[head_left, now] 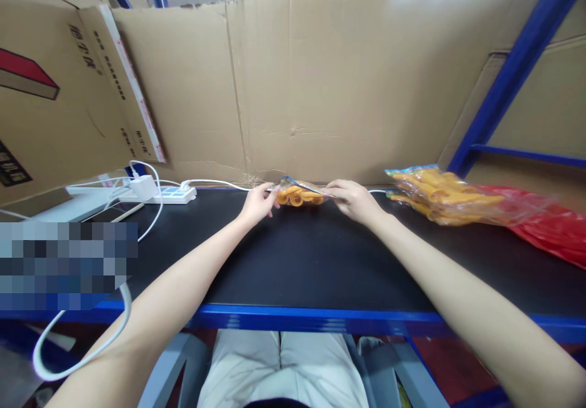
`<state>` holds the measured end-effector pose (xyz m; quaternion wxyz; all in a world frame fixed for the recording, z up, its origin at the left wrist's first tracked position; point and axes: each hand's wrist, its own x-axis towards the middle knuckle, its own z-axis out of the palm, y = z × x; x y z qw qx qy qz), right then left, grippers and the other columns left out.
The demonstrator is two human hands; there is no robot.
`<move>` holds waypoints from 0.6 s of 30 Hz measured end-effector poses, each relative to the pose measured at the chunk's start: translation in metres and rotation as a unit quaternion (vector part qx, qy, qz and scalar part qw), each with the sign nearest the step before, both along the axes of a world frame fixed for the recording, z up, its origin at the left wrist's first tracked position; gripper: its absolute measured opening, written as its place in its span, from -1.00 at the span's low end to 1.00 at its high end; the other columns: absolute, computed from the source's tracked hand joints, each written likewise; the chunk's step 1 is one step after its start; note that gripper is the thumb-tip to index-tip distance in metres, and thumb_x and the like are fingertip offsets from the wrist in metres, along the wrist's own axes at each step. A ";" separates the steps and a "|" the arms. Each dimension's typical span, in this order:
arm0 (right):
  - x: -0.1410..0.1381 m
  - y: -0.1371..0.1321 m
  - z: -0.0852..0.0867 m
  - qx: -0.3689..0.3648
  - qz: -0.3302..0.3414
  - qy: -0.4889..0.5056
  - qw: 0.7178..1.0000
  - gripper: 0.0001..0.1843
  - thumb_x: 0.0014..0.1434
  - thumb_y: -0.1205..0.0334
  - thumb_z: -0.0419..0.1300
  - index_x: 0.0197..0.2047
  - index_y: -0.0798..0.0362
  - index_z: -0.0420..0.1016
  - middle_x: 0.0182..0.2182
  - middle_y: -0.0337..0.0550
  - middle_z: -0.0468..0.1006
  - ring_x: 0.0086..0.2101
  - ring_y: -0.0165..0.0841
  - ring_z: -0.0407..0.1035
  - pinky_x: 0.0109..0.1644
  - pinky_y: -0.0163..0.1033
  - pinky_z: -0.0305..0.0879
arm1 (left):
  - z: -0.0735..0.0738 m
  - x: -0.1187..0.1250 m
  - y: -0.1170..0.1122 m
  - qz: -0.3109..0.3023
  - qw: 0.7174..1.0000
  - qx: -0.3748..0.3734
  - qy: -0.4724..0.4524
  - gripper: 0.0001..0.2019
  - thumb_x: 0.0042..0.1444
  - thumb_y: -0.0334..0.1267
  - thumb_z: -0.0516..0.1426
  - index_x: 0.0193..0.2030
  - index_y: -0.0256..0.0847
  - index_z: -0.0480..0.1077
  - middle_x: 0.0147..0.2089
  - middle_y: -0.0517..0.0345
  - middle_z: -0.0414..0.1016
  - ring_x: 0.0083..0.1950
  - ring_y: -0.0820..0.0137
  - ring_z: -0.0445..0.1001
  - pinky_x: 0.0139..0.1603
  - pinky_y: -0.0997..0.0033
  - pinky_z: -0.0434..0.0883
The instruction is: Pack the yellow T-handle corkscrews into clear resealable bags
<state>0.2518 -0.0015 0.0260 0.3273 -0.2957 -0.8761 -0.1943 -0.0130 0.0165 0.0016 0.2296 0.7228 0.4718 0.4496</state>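
A clear plastic bag point(300, 195) of orange, tube-shaped pieces lies at the back of the black tabletop, close to the cardboard wall. My left hand point(260, 203) pinches its left end between thumb and fingers. At the opposite end, my right hand point(351, 199) grips the bag's edge, fingers pressed together. A dark blue strip runs along the bag's top. The pieces' round open ends face me; their exact kind is too small to tell.
More bagged orange pieces point(439, 194) lie stacked on the right, beside a red plastic bag point(549, 222). A white power strip point(176, 195) with a charger point(143, 187) and cables sits at the left. Cardboard point(348, 84) stands behind; a blue rail point(302, 317) edges the front.
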 end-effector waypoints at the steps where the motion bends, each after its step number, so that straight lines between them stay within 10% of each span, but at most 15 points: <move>1: -0.001 0.000 0.000 -0.002 0.001 0.015 1.000 -0.69 0.12 0.39 -0.02 -0.18 0.02 0.50 -0.25 -0.05 0.49 -0.26 -0.31 0.38 -0.22 -0.18 0.31 | -0.001 0.001 0.000 -0.019 1.000 -0.023 -0.009 -0.53 0.10 0.02 0.04 0.04 -0.26 0.29 -0.41 0.09 0.52 -0.68 0.56 0.34 -0.66 0.60 0.23; 6: -0.007 -0.004 -0.001 -0.018 0.039 0.106 0.993 -0.72 0.12 0.37 -0.02 -0.22 0.04 0.50 -0.30 -0.06 0.47 -0.30 -0.33 0.38 -0.24 -0.22 0.33 | -0.006 0.003 0.001 -0.068 0.994 -0.085 0.026 -0.65 0.01 -0.10 0.17 -0.15 -0.33 0.42 -0.06 -0.12 0.46 -0.63 0.61 0.39 -0.67 0.60 0.28; 12: -0.015 -0.007 0.004 -0.045 0.071 0.138 0.987 -0.74 0.06 0.44 -0.03 -0.32 0.05 0.46 -0.35 -0.08 0.46 -0.31 -0.34 0.36 -0.23 -0.21 0.31 | -0.012 0.006 0.006 -0.001 0.996 -0.087 -0.024 -0.75 0.06 -0.19 0.12 -0.24 -0.36 0.44 -0.44 0.07 0.51 -0.67 0.57 0.36 -0.67 0.59 0.27; 18: -0.017 -0.018 0.013 -0.032 -0.006 0.067 0.997 -0.75 0.01 0.49 -0.04 -0.32 0.05 0.37 -0.36 -0.11 0.40 -0.34 -0.35 0.31 -0.28 -0.28 0.24 | -0.011 0.011 0.005 -0.009 0.994 -0.055 -0.092 -0.86 0.10 -0.28 0.06 -0.32 -0.33 0.36 -0.42 0.08 0.48 -0.50 0.48 0.47 -0.62 0.61 0.31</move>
